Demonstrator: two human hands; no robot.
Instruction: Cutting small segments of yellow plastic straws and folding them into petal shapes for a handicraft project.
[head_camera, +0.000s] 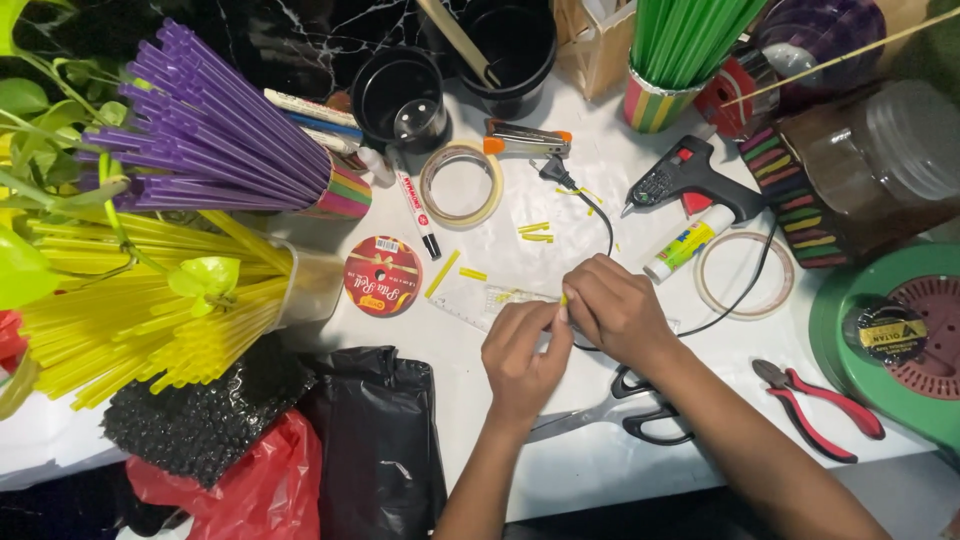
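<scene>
Head view: both hands meet over a clear plastic ruler (478, 303) lying flat on the white tabletop (590, 470). Left hand (522, 352) and right hand (615, 308) have fingertips pinched together on a short yellow straw piece (564, 297), right at the ruler's upper edge; piece mostly hidden by fingers. More cut yellow straw bits (537, 232) lie scattered just above. Silver scissors with black handles (620, 410) sit under the right wrist. Red-handled pliers (822, 408) off to the right, well apart. Black glue gun (690, 178) and white glue stick (688, 243) above right, two tape rolls (461, 184) flanking. Bundles of purple straws (205, 130) and yellow straws (130, 300) at left, black plastic bag (375, 440) below them.
</scene>
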